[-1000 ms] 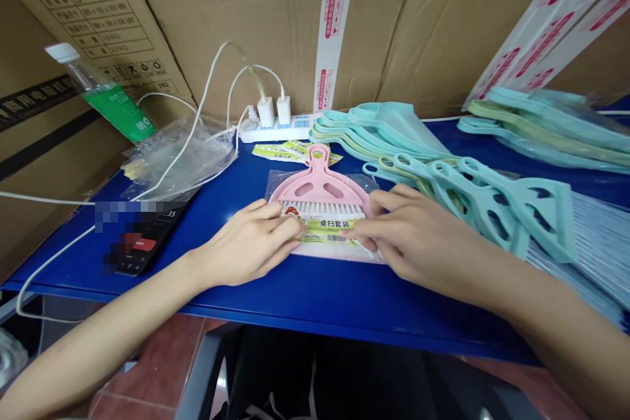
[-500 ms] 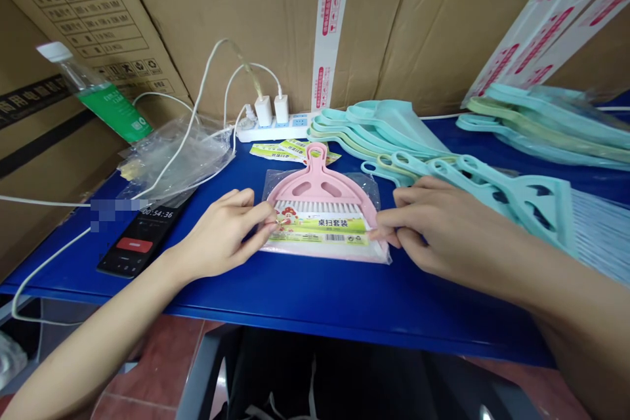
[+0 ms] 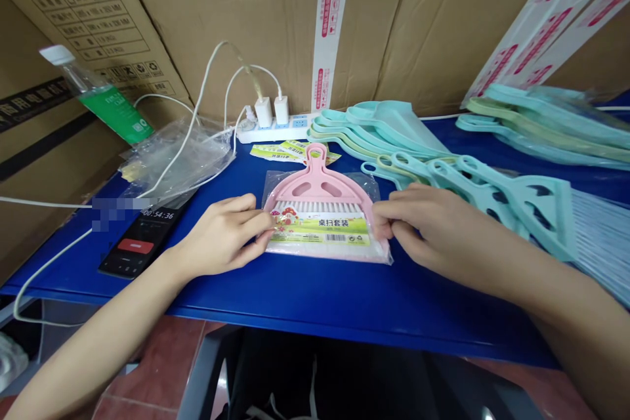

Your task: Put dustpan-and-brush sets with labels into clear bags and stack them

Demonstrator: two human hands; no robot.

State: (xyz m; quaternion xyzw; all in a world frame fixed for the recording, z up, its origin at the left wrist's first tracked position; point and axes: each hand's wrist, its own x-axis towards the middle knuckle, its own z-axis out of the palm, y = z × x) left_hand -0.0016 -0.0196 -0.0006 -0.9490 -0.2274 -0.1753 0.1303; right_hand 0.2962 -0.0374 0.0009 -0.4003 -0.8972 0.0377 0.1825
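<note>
1. A pink dustpan set point(image 3: 315, 174) lies at the center of the frame on a blue table point(image 3: 305, 295), bare surface stretching between it and the table's front edge.
2. The left hand point(image 3: 224, 236) pinches the left edge of a clear bag point(image 3: 370, 185), thumb and forefinger narrow; the right hand point(image 3: 433, 236), fingers curled tight, grips the right edge.
3. Open blue also separates the set from a black phone point(image 3: 138, 246) at left; at right, teal brushes point(image 3: 546, 210) crowd close behind the right hand.
4. Inside the bag sit the pink plastic pan, a row of pale bristles point(image 3: 319, 207) and a green-and-white label card point(image 3: 332, 226).
5. At upper left, a green-labeled transparent bottle point(image 3: 115, 115) tilts beside crumpled plastic film point(image 3: 167, 151).
6. Smooth, curved teal dustpans point(image 3: 394, 121) overlap beyond the set, near loose printed cards point(image 3: 275, 152) and a white power strip point(image 3: 298, 128), before brown cardboard point(image 3: 246, 0).
</note>
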